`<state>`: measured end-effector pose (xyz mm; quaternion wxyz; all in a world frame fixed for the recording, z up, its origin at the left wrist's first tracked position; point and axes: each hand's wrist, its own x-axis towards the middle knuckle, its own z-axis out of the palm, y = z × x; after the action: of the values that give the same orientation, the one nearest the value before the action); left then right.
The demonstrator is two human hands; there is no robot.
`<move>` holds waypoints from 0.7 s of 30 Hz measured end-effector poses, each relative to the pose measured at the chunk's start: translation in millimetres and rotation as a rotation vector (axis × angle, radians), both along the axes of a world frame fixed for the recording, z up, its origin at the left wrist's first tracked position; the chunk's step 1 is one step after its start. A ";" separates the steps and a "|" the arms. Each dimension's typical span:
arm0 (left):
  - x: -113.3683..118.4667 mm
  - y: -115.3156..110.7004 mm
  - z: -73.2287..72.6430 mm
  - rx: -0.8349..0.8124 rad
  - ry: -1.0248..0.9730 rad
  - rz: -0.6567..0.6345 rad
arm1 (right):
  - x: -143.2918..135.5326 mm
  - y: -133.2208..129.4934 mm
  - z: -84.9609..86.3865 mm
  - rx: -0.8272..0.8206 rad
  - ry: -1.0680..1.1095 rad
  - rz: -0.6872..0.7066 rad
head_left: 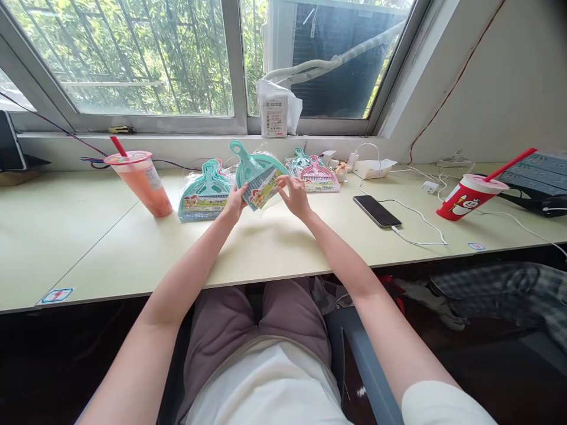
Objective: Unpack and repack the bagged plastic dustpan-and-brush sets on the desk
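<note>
A teal mini dustpan and brush set [254,168], in clear wrap with a printed label, is held tilted above the table. My left hand [234,202] grips its lower left edge, fingers closed. At its right edge, by the label, my right hand [295,193] has its fingers pinched on the wrapped set. Left of my left hand stands a group of similar teal dustpan sets [206,186], with a pink edge behind. Beyond my right hand lie a pink dustpan set [316,176] and a teal one [301,156], also wrapped.
A tall pink drink cup [144,186] leans at left; a red cup [469,198] with a straw is at right. A phone [377,211] on a white cable [427,221] lies right of my hands. A white bag [277,109] sits on the sill. Another person's leg [500,289] shows below right.
</note>
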<state>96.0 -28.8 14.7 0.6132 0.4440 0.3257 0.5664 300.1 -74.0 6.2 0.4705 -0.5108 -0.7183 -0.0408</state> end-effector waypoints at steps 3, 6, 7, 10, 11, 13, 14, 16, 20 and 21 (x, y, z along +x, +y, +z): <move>-3.2 -0.4 2.0 -0.021 -0.107 0.026 | -1.9 -0.6 -5.3 -0.181 -0.100 0.046; -7.7 1.0 1.2 -0.041 -0.151 0.007 | 0.3 6.4 -13.6 -0.328 0.111 0.105; -8.7 1.5 0.1 -0.035 -0.152 -0.014 | 0.9 9.1 -15.8 -0.349 0.234 0.145; -8.9 2.3 -5.0 0.029 -0.132 -0.120 | 1.2 16.0 -19.0 -0.391 0.597 0.251; -8.3 2.2 -6.8 0.055 -0.121 -0.161 | 0.9 17.6 -19.2 -0.413 0.690 0.278; -6.7 1.5 -9.4 0.087 -0.094 -0.233 | 0.6 19.8 -19.0 -0.449 0.827 0.327; -6.2 1.2 -10.2 0.091 -0.078 -0.260 | 0.8 20.6 -18.7 -0.453 0.876 0.353; -5.8 0.5 -10.7 0.087 -0.047 -0.303 | 2.1 21.8 -17.8 -0.444 0.950 0.395; -7.3 -0.9 -8.6 0.083 -0.009 -0.302 | 4.4 23.5 -15.7 -0.432 1.067 0.426; -7.8 -1.7 -7.9 0.081 -0.001 -0.287 | 4.2 23.8 -15.4 -0.436 1.087 0.438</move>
<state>88.2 -30.4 6.8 0.6694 0.5102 0.2355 0.4859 304.3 -50.2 -9.2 0.6511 -0.3838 -0.4560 0.4699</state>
